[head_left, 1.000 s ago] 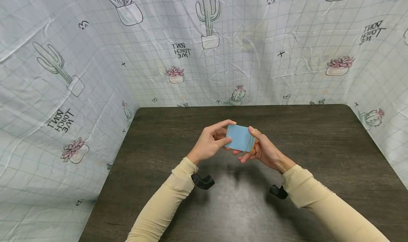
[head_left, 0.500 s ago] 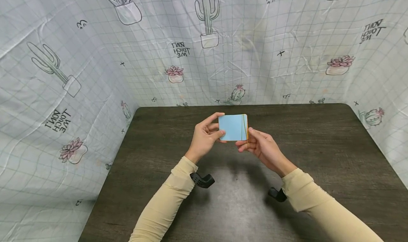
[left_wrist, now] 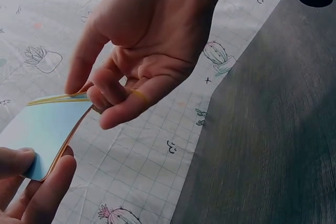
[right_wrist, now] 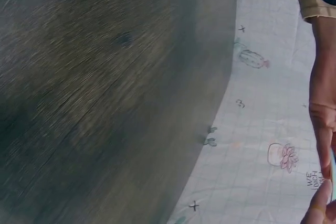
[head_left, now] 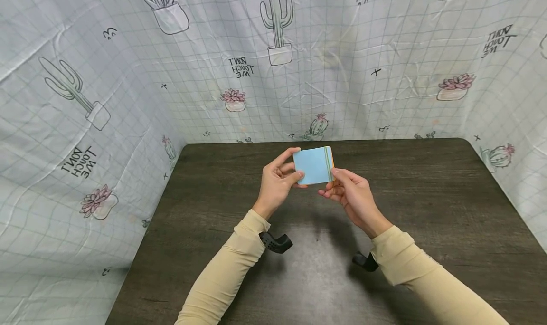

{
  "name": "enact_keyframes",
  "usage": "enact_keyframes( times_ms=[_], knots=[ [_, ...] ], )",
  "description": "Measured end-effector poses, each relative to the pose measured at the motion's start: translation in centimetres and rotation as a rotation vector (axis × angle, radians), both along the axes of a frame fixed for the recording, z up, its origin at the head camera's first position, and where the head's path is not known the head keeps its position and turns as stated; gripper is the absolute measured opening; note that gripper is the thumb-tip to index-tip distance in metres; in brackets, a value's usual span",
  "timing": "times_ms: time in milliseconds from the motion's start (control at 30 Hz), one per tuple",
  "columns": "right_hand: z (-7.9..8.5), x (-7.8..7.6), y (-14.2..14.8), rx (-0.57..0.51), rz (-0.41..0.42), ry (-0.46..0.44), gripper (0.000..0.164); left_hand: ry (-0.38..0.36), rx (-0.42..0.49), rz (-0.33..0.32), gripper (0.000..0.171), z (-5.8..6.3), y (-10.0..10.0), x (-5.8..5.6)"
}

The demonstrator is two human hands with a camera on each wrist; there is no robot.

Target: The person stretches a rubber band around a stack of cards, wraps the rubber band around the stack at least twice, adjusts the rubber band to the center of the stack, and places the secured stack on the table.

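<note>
Held above the table is a thin square stack of cards [head_left: 311,166], light blue on its face with orange along its edge. My left hand [head_left: 275,182] pinches its left side, thumb on the blue face and fingers behind. A yellow rubber band [head_left: 327,157] runs in two strands across the stack near its right edge. At the lower right corner, my right hand [head_left: 352,192] pinches the edge and the band between thumb and fingers. In the left wrist view, part of the yellow band crosses a finger [left_wrist: 131,103] of the right hand, and the stack bows slightly.
A dark wood table [head_left: 205,196] lies under both hands. Behind it and along the sides hangs a white curtain [head_left: 359,97] printed with cacti. Black wrist cameras, such as the left one [head_left: 277,243], hang below the sleeves.
The stack has risen and shifted left, its right end tilting up. My right thumb has slid from its face to the lower right corner, and the band's strands now run nearly parallel.
</note>
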State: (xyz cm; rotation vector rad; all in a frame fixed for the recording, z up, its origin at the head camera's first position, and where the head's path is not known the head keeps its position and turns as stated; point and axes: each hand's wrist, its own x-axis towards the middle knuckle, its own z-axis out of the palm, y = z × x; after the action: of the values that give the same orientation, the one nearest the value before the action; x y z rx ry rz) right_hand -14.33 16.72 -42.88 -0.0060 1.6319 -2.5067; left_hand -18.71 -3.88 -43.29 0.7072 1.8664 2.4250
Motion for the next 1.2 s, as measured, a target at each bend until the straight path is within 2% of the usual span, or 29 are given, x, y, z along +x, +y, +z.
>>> enact_keyframes(
  times_ms=[200, 367, 600, 867, 1033, 1200],
  knots=[
    [0.5, 0.0, -0.5, -0.034, -0.035, -0.037, 0.02, -0.007, 0.006, 0.001, 0.059, 0.3, 0.3, 0.0],
    [0.6, 0.0, -0.5, 0.012, -0.063, -0.03, 0.019, -0.009, -0.003, -0.008, 0.057, 0.3, 0.3, -0.1],
    [0.5, -0.1, -0.2, 0.056, -0.16, 0.011, 0.014, -0.007, -0.022, -0.028, 0.057, 0.0, 0.2, 0.1],
    [0.8, -0.2, 0.0, -0.033, -0.188, -0.036, 0.013, 0.003, -0.012, -0.019, 0.056, 0.0, 0.5, -0.2],
    [0.7, -0.2, 0.2, -0.12, -0.17, -0.088, 0.015, -0.001, -0.014, -0.003, 0.056, -0.3, 0.5, -0.2],
    [0.4, 0.0, 0.3, -0.098, -0.124, -0.13, 0.007, -0.011, -0.023, -0.001, 0.056, -0.7, 0.4, 0.1]
  ],
)
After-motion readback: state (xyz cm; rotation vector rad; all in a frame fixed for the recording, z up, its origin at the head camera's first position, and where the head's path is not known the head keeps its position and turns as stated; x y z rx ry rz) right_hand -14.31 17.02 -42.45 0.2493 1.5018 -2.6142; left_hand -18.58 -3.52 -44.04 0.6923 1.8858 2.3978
